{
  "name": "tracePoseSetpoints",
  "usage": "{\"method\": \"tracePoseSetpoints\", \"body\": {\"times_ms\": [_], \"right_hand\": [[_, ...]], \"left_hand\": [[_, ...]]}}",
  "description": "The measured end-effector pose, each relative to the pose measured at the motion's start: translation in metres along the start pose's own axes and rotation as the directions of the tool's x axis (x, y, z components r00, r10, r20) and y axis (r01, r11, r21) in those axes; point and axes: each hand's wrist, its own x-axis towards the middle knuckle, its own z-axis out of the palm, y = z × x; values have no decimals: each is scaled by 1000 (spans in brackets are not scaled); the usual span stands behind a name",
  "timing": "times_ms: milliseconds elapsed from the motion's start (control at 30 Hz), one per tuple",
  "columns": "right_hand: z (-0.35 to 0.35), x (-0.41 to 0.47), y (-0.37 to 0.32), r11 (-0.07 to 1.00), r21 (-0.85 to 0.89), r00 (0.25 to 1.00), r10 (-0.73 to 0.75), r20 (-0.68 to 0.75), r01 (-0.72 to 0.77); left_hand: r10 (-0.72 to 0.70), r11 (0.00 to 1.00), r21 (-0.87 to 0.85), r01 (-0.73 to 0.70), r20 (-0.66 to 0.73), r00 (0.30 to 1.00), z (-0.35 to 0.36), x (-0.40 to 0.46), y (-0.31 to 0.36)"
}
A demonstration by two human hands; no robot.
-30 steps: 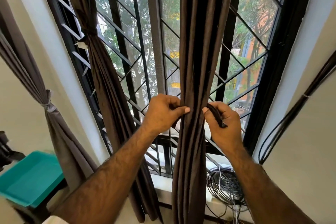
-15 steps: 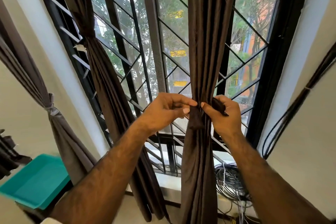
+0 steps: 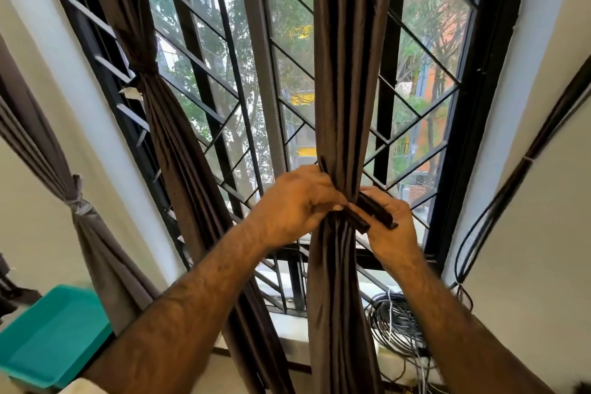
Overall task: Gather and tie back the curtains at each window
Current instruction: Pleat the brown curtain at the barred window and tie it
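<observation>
- Daylight is coming through a tall window with black diagonal bars, and green trees are showing beyond the glass.
- Three dark brown curtains are hanging in view, each with its long axis running top to bottom.
- One gathered curtain is hanging almost straight down in front of the middle of the window, pinched narrow at the level of the hands and spreading a little below them.
- A second curtain is hanging near the window's left edge, already cinched by a tie and leaning slightly to the right as it drops.
- A third curtain is slanting across the left wall, bound with a pale knot.
- The left hand is curling around the left side of the middle curtain, with thumb and fingertips pinching the fabric at the bunched waist.
- The right hand is gripping a dark tie strap just to the right of the same curtain; the strap is lying at a slant, its free end pointing down and to the right.
- Both thumbs are nearly meeting at the front of the curtain.
- One coil of cables is lying on the sill by the window's lower right corner.
- One teal tray is sitting at the lower left.
</observation>
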Motion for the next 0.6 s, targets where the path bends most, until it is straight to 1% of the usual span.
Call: {"method": "tracePoseSetpoints", "body": {"times_ms": [67, 100, 167, 233, 300, 400, 500, 600], "right_hand": [[3, -4, -4, 991, 113, 996, 73, -57, -67], [6, -6, -6, 979, 178, 991, 117, -70, -103], [12, -8, -7, 946, 294, 982, 171, -86, -139], [18, -10, -5, 932, 340, 978, 173, -115, -124], [19, -13, -3, 924, 362, 974, 184, -131, -126], [15, -16, -6, 919, 366, 976, 194, -94, -147], [14, -17, -11, 951, 284, 987, 146, -65, -122], [22, -18, -13, 976, 212, 992, 74, -106, -50]], "left_hand": [[103, 995, 9, -103, 15, 995, 1, -1, 3], [129, 992, 4, -129, 19, 991, 0, -1, 4], [134, 991, -7, -134, 28, 991, -5, 2, 3], [132, 991, -22, -131, 52, 990, -10, 7, 0], [140, 990, -43, -137, 59, 988, -14, 12, -4], [145, 988, -59, -142, 43, 989, -17, 13, -6], [134, 986, -98, -135, -18, 991, -16, 17, -2], [131, 977, -163, -137, -47, 990, -12, 24, 5]]}}
